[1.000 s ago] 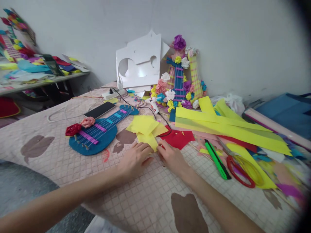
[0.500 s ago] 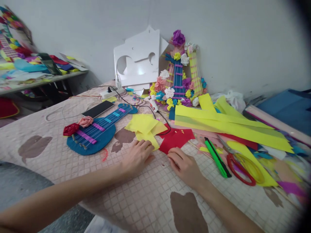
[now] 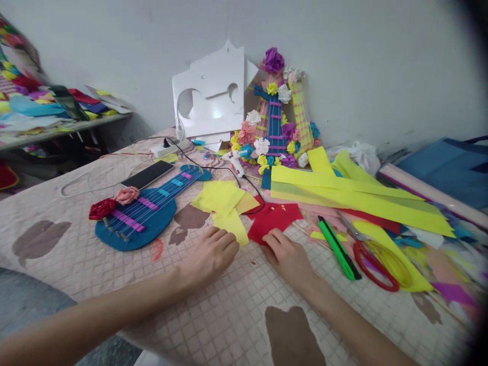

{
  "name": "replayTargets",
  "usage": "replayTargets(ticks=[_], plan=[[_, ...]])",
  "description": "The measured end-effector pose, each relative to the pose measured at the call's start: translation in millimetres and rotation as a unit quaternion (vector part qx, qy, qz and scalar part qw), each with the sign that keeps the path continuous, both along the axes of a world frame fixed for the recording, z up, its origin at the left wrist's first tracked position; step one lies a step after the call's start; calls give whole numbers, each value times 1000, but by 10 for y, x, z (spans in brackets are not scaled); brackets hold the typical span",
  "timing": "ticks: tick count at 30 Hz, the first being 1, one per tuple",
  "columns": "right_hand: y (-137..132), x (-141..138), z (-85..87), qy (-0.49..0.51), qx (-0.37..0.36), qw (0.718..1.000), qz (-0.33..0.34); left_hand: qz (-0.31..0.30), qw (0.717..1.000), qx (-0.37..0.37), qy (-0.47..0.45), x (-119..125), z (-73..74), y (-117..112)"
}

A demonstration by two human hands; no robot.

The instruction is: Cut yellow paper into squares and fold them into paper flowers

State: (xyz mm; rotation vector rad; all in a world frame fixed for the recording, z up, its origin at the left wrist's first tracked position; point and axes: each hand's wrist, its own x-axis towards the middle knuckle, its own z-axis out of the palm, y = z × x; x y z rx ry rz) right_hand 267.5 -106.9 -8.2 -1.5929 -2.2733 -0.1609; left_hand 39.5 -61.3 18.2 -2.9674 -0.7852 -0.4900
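My left hand (image 3: 215, 254) lies knuckles up on the table with its fingers curled, just below the yellow crepe paper pieces (image 3: 224, 198). Its fingertips are tucked under, so anything in them is hidden. My right hand (image 3: 287, 256) is loosely closed, its fingertips at the lower edge of the red crepe paper (image 3: 272, 218). Whether they grip anything cannot be seen. Left of the yellow pieces lies a blue toy guitar (image 3: 152, 216) with white strings, purple and light-blue strips, a red paper flower (image 3: 102, 209) and a pink paper flower (image 3: 127, 195).
A green box cutter (image 3: 339, 249) and red-and-yellow-handled scissors (image 3: 377, 264) lie to the right. Behind are a white glue gun (image 3: 234, 162), a phone (image 3: 148, 174), a power strip (image 3: 165, 148) and decorated guitars (image 3: 275, 122). Yellow paper strips (image 3: 358, 195) cover the right back.
My left hand's fingers have curled in more, and the hand has drawn slightly back from the yellow paper. My right hand stays at the red paper's edge. The view has shifted slightly.
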Motion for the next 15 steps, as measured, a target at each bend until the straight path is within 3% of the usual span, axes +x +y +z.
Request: replayTargets(ticks=[3,6,8,10,11,12,14,15], plan=[[4,5,30,8,2,1000,14,-58,998,4,-3,-25,26,-107],[-6,56,108,127,-34,991,-10,-117,993,9,4,-34,61,-188],[-6,145,188,295,-109,948,-46,-148,989,8,10,-27,84,-222],[15,279,298,459,-185,864,-97,-169,986,6,8,-8,100,-239],[35,358,364,516,-182,827,-127,-178,984,4,6,4,106,-242],[61,440,436,545,-153,810,-151,-185,983,2,5,16,108,-244],[121,590,577,542,-60,817,-187,-195,981,-1,8,41,106,-243],[150,647,632,503,13,840,-203,-198,980,-3,13,51,101,-243]])
